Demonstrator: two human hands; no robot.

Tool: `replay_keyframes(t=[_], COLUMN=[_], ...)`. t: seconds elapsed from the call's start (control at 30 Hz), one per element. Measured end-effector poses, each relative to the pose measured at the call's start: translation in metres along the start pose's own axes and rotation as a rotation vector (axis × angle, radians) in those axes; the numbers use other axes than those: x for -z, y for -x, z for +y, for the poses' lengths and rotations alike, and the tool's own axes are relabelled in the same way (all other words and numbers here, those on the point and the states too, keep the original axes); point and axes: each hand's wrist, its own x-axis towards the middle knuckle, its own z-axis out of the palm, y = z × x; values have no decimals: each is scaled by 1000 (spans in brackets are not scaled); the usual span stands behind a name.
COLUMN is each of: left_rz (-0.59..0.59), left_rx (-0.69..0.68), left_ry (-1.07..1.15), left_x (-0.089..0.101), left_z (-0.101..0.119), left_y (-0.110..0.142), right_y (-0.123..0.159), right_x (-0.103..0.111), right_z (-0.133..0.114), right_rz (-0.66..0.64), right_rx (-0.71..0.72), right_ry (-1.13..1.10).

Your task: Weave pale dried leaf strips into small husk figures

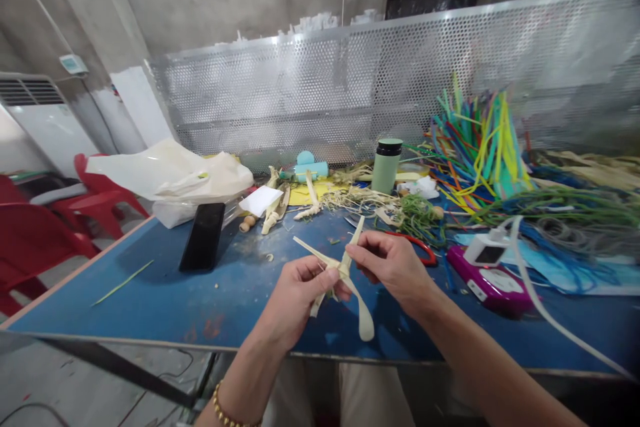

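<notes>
Above the front of the blue table, my left hand pinches a small woven piece of pale, dried plant strips at its middle. Several strip ends stick out of it: one points up, one to the upper left, and a wider rounded one hangs down. My right hand grips the upward strip between thumb and fingers; its lower fingers are curled and partly hidden. Just behind my right hand lie red-handled scissors, partly covered by it.
A black phone lies to the left, near a white bag. Behind stand a green tumbler and a bundle of coloured strips. On the right, a purple power strip carries a white charger with a cable. A perforated metal panel closes the back.
</notes>
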Motion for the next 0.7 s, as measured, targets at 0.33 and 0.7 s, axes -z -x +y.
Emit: replay_keyframes(t=[0.33, 0.7], left_rz=[8, 145], left_rx=[20, -23], left_ry=[-52, -136], left_x=[6, 8], left_z=[1, -8], left_y=[-4, -8], right_y=[2, 10], right_x=[8, -4], right_z=[11, 7], right_rz=[-76, -163], right_rx=[-87, 140], right_ry=[89, 321])
